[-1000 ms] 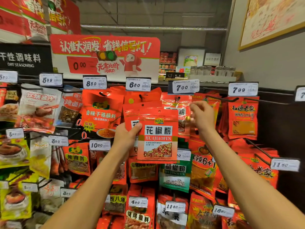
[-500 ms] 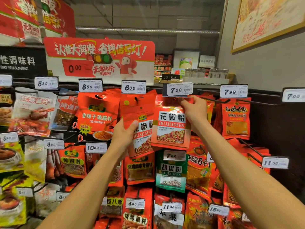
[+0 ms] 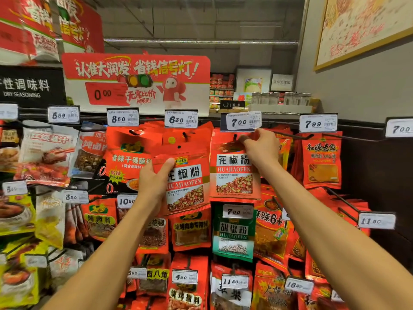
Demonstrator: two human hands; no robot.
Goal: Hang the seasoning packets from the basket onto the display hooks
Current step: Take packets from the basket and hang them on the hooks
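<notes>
Since the earlier frame, the right hand (image 3: 261,147) has lifted one flat red foil seasoning packet (image 3: 234,173) to the black wire hook (image 3: 235,137) under the 7.00 tag, pinching its top edge. The left hand (image 3: 154,182) grips the spare packets (image 3: 190,184) lower left. Packets appear light, flexible and slick; grasp beside the punched hole.

Ceiling: grey concrete (image 3: 201,16) with a metal pipe (image 3: 201,42) running across.
Right wall: plain grey (image 3: 357,90), carrying a gold-framed picture (image 3: 362,25).
Signs: red promotional board (image 3: 136,81); black "DRY SEASONING" sign (image 3: 26,87).
Far shelf: glass jars (image 3: 279,98).
</notes>
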